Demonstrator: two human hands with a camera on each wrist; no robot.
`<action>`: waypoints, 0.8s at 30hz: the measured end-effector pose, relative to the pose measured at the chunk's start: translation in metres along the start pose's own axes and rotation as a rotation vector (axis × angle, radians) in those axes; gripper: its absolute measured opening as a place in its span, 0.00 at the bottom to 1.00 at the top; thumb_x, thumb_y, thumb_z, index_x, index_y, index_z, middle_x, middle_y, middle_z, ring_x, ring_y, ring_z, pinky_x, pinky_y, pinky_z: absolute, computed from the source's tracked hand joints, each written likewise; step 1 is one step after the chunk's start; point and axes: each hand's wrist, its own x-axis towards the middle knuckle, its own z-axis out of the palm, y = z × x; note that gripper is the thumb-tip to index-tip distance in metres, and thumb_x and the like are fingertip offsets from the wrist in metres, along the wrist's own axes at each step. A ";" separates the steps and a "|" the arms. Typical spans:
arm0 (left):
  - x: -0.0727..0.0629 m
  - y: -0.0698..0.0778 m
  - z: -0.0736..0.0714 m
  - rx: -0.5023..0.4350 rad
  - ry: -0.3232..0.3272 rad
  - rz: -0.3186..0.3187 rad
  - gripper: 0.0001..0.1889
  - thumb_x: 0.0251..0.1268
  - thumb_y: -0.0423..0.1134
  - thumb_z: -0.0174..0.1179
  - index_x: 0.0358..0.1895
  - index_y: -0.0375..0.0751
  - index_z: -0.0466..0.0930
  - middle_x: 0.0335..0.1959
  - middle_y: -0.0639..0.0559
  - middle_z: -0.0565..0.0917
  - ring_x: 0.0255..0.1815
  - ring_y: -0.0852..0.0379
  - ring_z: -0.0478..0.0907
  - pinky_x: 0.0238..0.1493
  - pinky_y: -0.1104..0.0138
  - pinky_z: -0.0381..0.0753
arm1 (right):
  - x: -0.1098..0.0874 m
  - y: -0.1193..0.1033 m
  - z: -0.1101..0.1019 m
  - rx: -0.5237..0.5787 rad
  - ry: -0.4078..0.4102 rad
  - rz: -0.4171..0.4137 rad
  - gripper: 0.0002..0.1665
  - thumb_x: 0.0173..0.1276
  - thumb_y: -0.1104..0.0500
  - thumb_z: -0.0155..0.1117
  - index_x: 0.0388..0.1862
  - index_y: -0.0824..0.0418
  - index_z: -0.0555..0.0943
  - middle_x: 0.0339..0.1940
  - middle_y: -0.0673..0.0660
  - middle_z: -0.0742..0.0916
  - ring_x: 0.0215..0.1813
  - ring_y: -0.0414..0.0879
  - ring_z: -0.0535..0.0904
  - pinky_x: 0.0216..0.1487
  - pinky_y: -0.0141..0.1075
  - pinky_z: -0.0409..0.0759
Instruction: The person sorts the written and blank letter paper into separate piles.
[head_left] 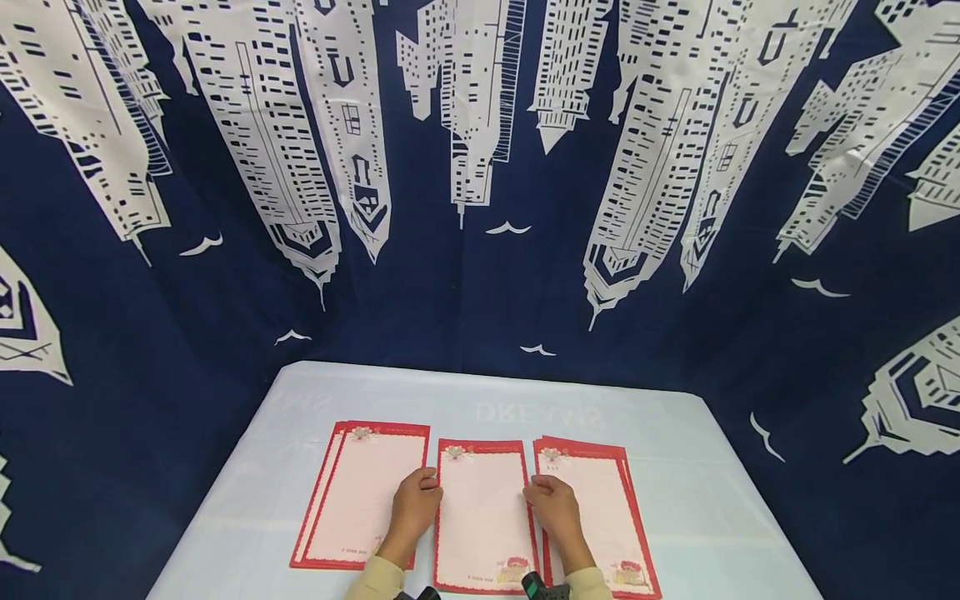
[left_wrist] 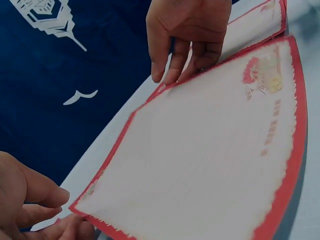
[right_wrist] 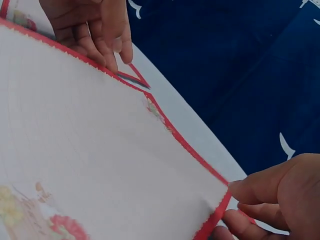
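A red-bordered sheet of letter paper (head_left: 483, 517) lies between my hands, bowed upward in both wrist views. My left hand (head_left: 416, 508) is at its left edge; in the left wrist view the fingers curl at the corner, with the thumb just above. On the opposite edge my right hand (head_left: 555, 504) pinches the paper, thumb (right_wrist: 245, 189) on top and fingers below. Whether more sheets lie beneath this one cannot be told.
A left stack of similar paper (head_left: 367, 492) fans slightly beside the left hand. Under the right forearm lies a right stack (head_left: 600, 500), also uneven. The pale table (head_left: 247, 500) meets a dark blue cloth with white buildings (head_left: 457, 292).
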 end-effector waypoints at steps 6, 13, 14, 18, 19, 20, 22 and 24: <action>0.001 -0.006 0.004 -0.083 0.054 0.003 0.18 0.57 0.20 0.56 0.51 0.25 0.82 0.42 0.40 0.85 0.42 0.47 0.83 0.39 0.68 0.81 | -0.001 -0.002 0.006 0.132 0.048 -0.021 0.19 0.62 0.68 0.69 0.52 0.74 0.82 0.34 0.57 0.87 0.32 0.43 0.81 0.30 0.33 0.79; 0.003 -0.006 0.007 -0.231 0.088 -0.067 0.21 0.52 0.17 0.55 0.52 0.22 0.81 0.42 0.38 0.84 0.39 0.52 0.81 0.30 0.71 0.79 | -0.001 -0.004 0.009 0.199 0.031 0.037 0.19 0.64 0.67 0.68 0.53 0.72 0.84 0.36 0.56 0.88 0.36 0.44 0.81 0.36 0.34 0.77; 0.003 -0.006 0.006 -0.250 0.087 -0.079 0.21 0.52 0.17 0.55 0.53 0.21 0.80 0.42 0.36 0.84 0.38 0.52 0.80 0.29 0.71 0.79 | -0.001 -0.005 0.009 0.204 0.026 0.037 0.19 0.64 0.67 0.68 0.54 0.72 0.84 0.37 0.56 0.89 0.37 0.44 0.81 0.36 0.35 0.78; 0.004 -0.002 0.003 -0.292 0.066 -0.099 0.21 0.54 0.18 0.57 0.54 0.17 0.78 0.43 0.32 0.84 0.33 0.56 0.79 0.27 0.69 0.80 | -0.001 -0.007 0.009 0.230 0.009 0.028 0.19 0.65 0.66 0.68 0.54 0.71 0.84 0.40 0.58 0.89 0.39 0.44 0.82 0.38 0.34 0.79; 0.004 -0.001 0.002 -0.295 0.066 -0.100 0.20 0.55 0.19 0.57 0.54 0.17 0.78 0.43 0.31 0.84 0.32 0.56 0.80 0.27 0.68 0.81 | -0.001 -0.009 0.009 0.239 0.003 0.023 0.19 0.66 0.66 0.68 0.54 0.71 0.84 0.41 0.58 0.89 0.40 0.44 0.83 0.39 0.34 0.79; 0.004 -0.001 0.001 -0.294 0.066 -0.102 0.19 0.56 0.19 0.58 0.53 0.17 0.78 0.43 0.31 0.85 0.31 0.57 0.80 0.27 0.68 0.81 | -0.001 -0.010 0.009 0.254 -0.006 0.016 0.19 0.66 0.66 0.68 0.55 0.71 0.83 0.41 0.59 0.89 0.40 0.44 0.83 0.39 0.33 0.80; 0.005 0.000 -0.001 -0.292 0.064 -0.101 0.18 0.56 0.19 0.58 0.52 0.17 0.79 0.42 0.31 0.85 0.31 0.58 0.80 0.28 0.69 0.81 | -0.001 -0.013 0.010 0.283 -0.022 0.003 0.18 0.67 0.66 0.67 0.55 0.72 0.83 0.42 0.60 0.89 0.41 0.44 0.83 0.38 0.32 0.80; 0.006 0.001 -0.005 -0.289 0.064 -0.104 0.18 0.57 0.19 0.58 0.52 0.18 0.80 0.43 0.31 0.85 0.31 0.58 0.81 0.28 0.69 0.81 | -0.001 -0.016 0.012 0.313 -0.042 -0.006 0.19 0.68 0.67 0.66 0.56 0.73 0.82 0.43 0.60 0.88 0.41 0.44 0.83 0.38 0.32 0.80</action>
